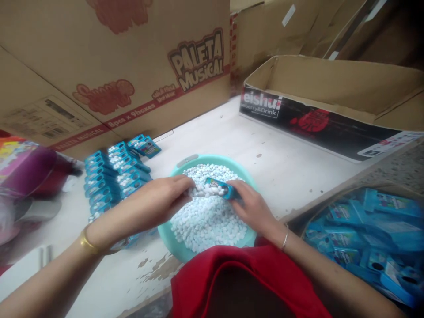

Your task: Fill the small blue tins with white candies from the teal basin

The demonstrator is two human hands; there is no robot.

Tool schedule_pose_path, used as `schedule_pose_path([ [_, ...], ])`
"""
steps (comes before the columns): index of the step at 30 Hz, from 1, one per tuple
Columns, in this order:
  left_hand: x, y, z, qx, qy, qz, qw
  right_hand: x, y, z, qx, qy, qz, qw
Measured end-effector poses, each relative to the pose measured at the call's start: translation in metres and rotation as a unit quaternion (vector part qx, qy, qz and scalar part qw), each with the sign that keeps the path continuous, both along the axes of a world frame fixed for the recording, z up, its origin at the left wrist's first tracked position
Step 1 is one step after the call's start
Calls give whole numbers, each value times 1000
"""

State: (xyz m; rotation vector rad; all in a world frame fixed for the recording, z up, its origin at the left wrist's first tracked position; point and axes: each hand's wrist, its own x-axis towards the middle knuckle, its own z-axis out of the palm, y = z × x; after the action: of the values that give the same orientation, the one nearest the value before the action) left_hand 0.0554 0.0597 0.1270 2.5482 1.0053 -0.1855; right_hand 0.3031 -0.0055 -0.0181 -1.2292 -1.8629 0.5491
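**packline_newb:** Head view, what's going on here? Looks like candy filling?

**boxes4days:** Pretty much. There's a teal basin [172, 240] heaped with small white candies [208, 221], sitting on the white table [281, 168] right in front of the person. The right hand [253, 207] pinches a little blue case [218, 187] by its right end, held low over the pile. The left hand [162, 198] is curled at the case's left end, fingertips closed in on the candies there.

**packline_newb:** How far along though?

**boxes4days:** I'd guess mid-run. Left of the basin there's a stack of blue cases [112, 176] lined up in rows, probably the done ones. On the right, a cardboard box [371, 185] holds a loose jumble of more blue cases [364, 238], so plenty left. Basin's well stocked too.
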Motion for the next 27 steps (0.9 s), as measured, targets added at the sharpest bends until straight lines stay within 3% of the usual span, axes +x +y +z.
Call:
schedule_pose_path([
  [4,26,-5,13,103,95,-58,988,0,0,0,16,-9,6,1000],
  [8,53,-20,39,163,155,-66,972,0,1,-2,19,5,12,1000],
  [10,52,-21,48,167,175,-51,969,1,0,-3,15,9,9,1000],
  [12,36,-14,46,174,173,-23,969,1,0,-4,13,13,2,1000],
  [14,10,-3,26,153,155,8,976,2,0,-4,12,20,-8,1000],
  [17,-21,9,-33,31,129,32,991,2,0,-4,6,34,-19,999],
  [20,-21,2,-98,-89,66,27,993,2,1,-3,-6,41,-23,999],
  [22,-7,-9,-128,-115,33,23,993,2,3,-2,-12,44,-28,999],
  [24,12,-18,-144,-129,7,26,991,2,3,-1,-18,50,-33,998],
  [27,31,-24,-146,-163,-33,26,986,2,3,0,-26,59,-38,997],
])
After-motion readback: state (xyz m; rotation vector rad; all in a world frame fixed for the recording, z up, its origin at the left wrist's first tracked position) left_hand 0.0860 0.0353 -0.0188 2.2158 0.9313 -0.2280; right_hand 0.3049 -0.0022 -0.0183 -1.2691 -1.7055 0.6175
